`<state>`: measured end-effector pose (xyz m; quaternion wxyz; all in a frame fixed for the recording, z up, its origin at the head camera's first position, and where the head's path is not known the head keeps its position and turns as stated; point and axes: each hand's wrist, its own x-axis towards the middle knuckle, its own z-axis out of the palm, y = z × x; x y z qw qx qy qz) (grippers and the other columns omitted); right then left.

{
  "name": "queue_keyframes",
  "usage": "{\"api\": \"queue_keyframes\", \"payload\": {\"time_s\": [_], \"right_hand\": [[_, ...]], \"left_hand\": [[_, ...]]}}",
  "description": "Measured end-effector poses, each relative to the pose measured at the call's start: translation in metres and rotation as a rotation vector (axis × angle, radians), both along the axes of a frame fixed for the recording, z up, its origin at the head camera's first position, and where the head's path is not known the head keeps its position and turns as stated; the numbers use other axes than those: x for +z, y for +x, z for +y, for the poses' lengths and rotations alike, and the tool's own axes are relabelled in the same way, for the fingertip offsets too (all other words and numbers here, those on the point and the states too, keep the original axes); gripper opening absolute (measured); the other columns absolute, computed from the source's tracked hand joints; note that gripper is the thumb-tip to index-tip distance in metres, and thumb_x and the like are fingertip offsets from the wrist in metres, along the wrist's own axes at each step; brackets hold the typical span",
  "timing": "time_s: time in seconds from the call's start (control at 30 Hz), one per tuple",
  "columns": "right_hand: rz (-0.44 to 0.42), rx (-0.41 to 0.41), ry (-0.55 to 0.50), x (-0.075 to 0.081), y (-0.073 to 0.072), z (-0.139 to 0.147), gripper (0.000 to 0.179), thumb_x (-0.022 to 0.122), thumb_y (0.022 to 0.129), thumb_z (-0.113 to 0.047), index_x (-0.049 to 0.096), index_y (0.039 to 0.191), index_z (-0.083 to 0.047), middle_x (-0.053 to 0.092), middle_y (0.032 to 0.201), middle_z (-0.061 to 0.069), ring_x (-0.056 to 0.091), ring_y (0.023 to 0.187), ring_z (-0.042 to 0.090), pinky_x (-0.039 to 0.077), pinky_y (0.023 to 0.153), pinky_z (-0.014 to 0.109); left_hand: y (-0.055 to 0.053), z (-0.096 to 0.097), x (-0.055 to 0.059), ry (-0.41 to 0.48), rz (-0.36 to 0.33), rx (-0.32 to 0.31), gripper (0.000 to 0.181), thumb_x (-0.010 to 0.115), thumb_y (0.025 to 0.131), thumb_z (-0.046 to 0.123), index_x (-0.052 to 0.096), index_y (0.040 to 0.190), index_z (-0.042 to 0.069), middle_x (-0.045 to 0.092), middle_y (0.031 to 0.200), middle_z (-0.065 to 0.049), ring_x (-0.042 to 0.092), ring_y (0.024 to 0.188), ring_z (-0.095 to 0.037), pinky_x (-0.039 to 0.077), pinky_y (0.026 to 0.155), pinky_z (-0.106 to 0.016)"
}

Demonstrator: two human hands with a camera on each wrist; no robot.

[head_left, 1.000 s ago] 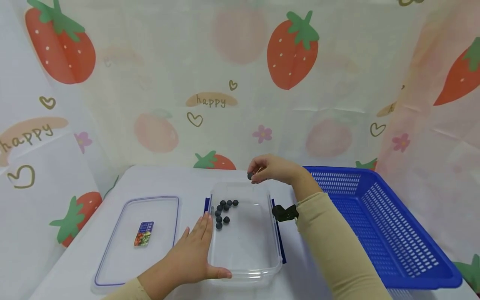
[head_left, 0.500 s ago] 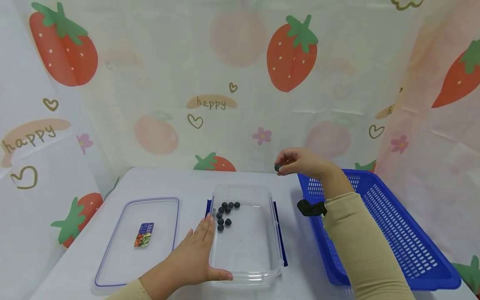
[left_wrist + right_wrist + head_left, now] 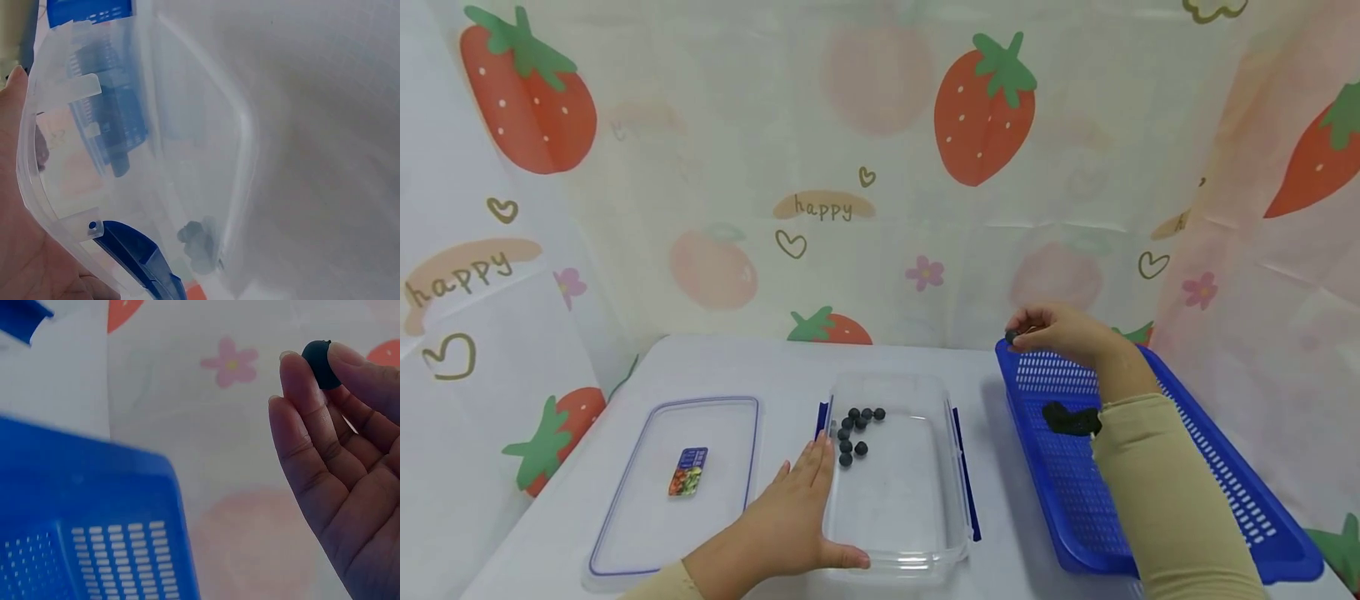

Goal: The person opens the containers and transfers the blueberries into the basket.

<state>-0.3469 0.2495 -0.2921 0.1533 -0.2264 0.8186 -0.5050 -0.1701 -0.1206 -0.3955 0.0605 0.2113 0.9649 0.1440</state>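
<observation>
Near the basket [image 3: 1078,504], the right hand [image 3: 1067,333] pinches a berry [image 3: 320,364], ideally lightly, while left of the basket the left hand [image 3: 793,521], fingers straight, steadies the box [image 3: 898,496].

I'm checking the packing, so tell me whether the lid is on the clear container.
No, the lid lies on the table, apart from the clear container.

1. A curtained-off booth, the kind of room around it impossible to tell
2. Sheets [image 3: 737,125] printed with strawberries [image 3: 985,125], hearts [image 3: 791,244] and the word "happy" hang behind and on both sides
3. A white table [image 3: 790,371] stands between these sheets
</observation>
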Motion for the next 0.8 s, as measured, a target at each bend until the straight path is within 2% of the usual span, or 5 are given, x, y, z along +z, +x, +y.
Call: {"api": "queue_keyframes", "payload": {"time_s": [0.2,0.43,0.57,0.8], "right_hand": [[-0.025,-0.032,-0.027,-0.015,0.000,0.028,0.023,0.056,0.087,0.002,0.047,0.105,0.014,0.058,0.093,0.013,0.061,0.087,0.017,0.050,0.081,0.028],[-0.053,-0.058,-0.045,-0.033,-0.001,0.050,0.022,0.057,0.088,-0.001,0.048,0.103,0.012,0.057,0.093,0.011,0.061,0.089,0.017,0.050,0.083,0.033],[-0.060,-0.081,-0.011,-0.045,-0.002,0.060,0.023,0.058,0.088,-0.003,0.048,0.104,0.010,0.058,0.093,0.009,0.061,0.090,0.018,0.049,0.085,0.037],[-0.097,-0.151,0.053,-0.058,0.001,0.070,0.027,0.059,0.088,-0.008,0.049,0.107,0.008,0.056,0.095,0.009,0.059,0.091,0.020,0.048,0.084,0.031]], "left_hand": [[0.000,0.001,-0.001,0.007,-0.015,0.002,0.129,0.049,0.059,0.084,0.007,0.145,-0.003,0.002,0.151,-0.019,0.005,0.139,-0.032,0.017,0.105,-0.057],[0.000,0.001,-0.001,0.001,-0.007,0.013,0.131,0.047,0.057,0.086,0.006,0.145,-0.003,0.001,0.151,-0.019,0.004,0.139,-0.032,0.016,0.105,-0.056],[0.000,0.001,-0.001,-0.006,-0.011,0.016,0.132,0.049,0.057,0.085,0.005,0.145,-0.002,-0.001,0.151,-0.019,0.004,0.139,-0.032,0.016,0.106,-0.056],[-0.001,0.003,-0.001,0.004,-0.033,0.018,0.131,0.052,0.057,0.083,0.005,0.145,-0.002,-0.001,0.152,-0.018,0.003,0.139,-0.031,0.015,0.105,-0.056]]}}
